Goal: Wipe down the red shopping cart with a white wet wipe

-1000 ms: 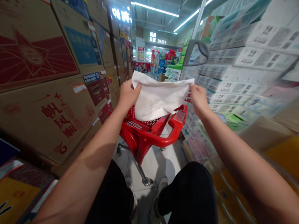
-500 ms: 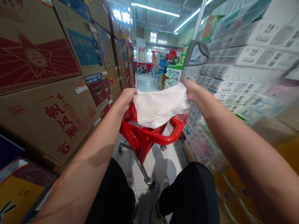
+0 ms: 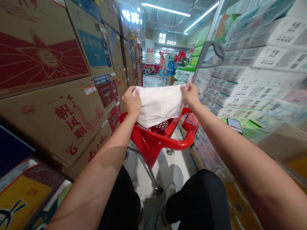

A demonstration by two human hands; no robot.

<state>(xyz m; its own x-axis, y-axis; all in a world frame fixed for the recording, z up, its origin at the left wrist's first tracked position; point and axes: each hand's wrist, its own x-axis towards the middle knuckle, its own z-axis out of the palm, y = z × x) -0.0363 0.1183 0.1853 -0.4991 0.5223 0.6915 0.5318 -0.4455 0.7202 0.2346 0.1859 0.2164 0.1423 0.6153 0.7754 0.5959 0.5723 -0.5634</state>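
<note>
A white cloth (image 3: 159,105) is stretched between my two hands, above the basket of a red shopping cart (image 3: 150,145). My left hand (image 3: 131,101) pinches its upper left corner, thumb on the near side. At the upper right corner, my right hand (image 3: 191,95) is closed on the fabric. The cloth hangs down in light folds and hides part of the basket. The cart's red handle bar (image 3: 178,143) faces me, just below the cloth.
Stacked cardboard cartons (image 3: 69,111) line the left side. White plastic-wrapped packs (image 3: 249,80) are piled on the right, where a phone (image 3: 235,125) lies on a green pack. A grey handle on a pole (image 3: 212,56) stands ahead right. The tiled aisle (image 3: 153,81) runs ahead.
Both hands have shifted their grip along the cloth's top edge, and the cloth now hangs straighter. The view has turned slightly left, and the phone on the right has come into sight.
</note>
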